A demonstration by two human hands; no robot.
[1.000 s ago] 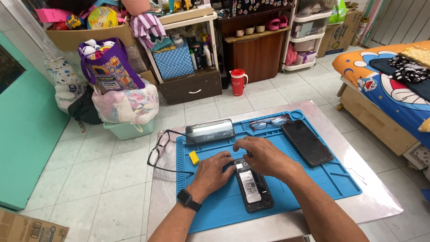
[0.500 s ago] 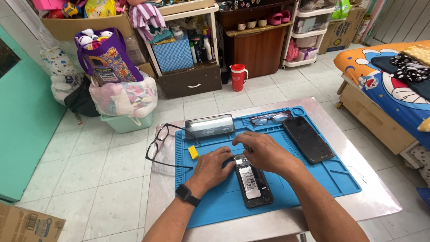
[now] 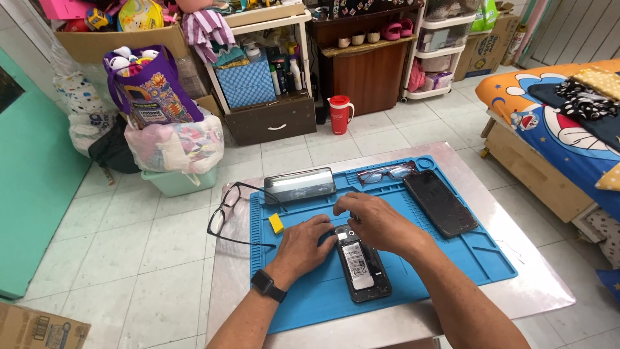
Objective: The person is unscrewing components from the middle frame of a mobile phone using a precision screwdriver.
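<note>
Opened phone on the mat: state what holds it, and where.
Both hands, left hand and right hand, rest on the top end of the opened phone; exact finger grip is hidden.

Small table [image 3: 529,284], pale glossy top, set on a white-tiled floor [image 3: 129,258].

Directly on the table:
- blue silicone repair mat [image 3: 478,255] with moulded compartments along its far edge, covering most of the top;
- black-framed spectacles [image 3: 227,212], at the far left corner, lying partly on the bare top and partly over the mat's left edge.
</note>
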